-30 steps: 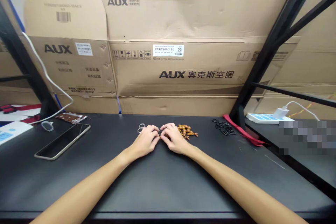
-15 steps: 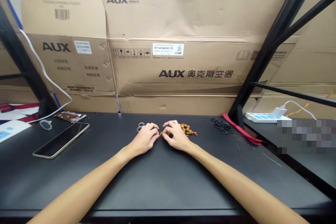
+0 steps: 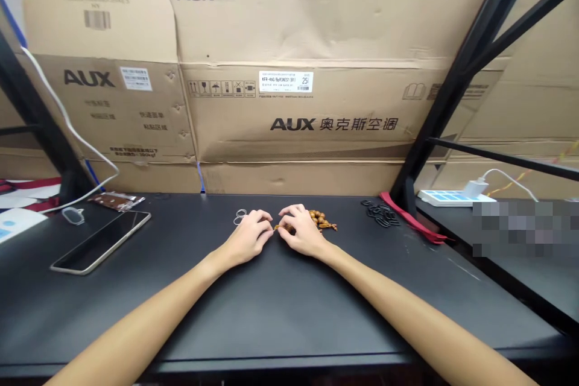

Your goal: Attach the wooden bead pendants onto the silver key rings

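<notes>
Both my hands rest near the back of a black table (image 3: 280, 313). My left hand (image 3: 248, 237) has its fingers curled and pinched toward the right one, touching the end of a brown bead piece. My right hand (image 3: 302, 231) pinches that same wooden bead piece (image 3: 284, 228) between thumb and fingers. A small pile of brown wooden beads (image 3: 322, 220) lies just behind and right of my right hand. Small metal rings (image 3: 239, 216) lie just beyond my left hand.
A phone (image 3: 100, 241) lies face up at the left, with a clear packet (image 3: 115, 201) and a white cable behind it. Black rings (image 3: 379, 213) and a red strap (image 3: 409, 221) lie right. Cardboard boxes (image 3: 316, 120) wall the back. A power strip (image 3: 447, 196) sits beyond a black frame post.
The hands stay together at the beads; the fingers shifted slightly. The view has tilted a little, so everything sits slightly lower and left in the picture.
</notes>
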A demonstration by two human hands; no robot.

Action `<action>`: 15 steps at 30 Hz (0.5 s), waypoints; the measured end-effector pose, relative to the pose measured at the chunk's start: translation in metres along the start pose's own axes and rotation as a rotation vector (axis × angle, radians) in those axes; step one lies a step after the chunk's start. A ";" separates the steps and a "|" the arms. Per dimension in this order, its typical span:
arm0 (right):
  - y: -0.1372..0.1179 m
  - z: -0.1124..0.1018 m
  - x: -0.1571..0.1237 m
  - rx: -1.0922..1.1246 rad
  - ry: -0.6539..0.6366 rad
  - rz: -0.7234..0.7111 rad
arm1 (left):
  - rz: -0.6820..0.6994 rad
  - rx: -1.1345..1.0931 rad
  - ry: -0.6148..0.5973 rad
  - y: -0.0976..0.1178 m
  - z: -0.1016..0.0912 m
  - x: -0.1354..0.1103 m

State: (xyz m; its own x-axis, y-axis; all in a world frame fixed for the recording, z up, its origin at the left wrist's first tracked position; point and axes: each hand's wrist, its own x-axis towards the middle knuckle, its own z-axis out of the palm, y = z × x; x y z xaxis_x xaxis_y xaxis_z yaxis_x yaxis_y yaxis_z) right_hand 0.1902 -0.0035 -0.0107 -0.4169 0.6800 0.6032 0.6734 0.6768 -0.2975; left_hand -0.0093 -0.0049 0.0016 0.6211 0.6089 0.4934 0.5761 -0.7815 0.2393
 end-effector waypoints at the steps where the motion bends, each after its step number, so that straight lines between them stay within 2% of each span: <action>1: 0.000 0.000 0.000 -0.008 0.001 0.001 | 0.001 0.000 -0.009 0.000 0.000 0.000; 9: -0.004 -0.002 -0.001 0.044 -0.042 -0.081 | -0.030 -0.016 -0.010 0.003 0.000 -0.002; 15: -0.005 -0.001 0.000 0.023 -0.026 -0.067 | -0.007 -0.011 -0.023 0.002 -0.001 -0.001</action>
State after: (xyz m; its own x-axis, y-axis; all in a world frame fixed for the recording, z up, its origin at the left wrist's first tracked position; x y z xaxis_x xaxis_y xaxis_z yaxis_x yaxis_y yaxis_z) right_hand 0.1871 -0.0072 -0.0089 -0.4770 0.6396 0.6028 0.6290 0.7275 -0.2742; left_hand -0.0094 -0.0069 0.0019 0.6294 0.6172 0.4722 0.5746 -0.7787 0.2519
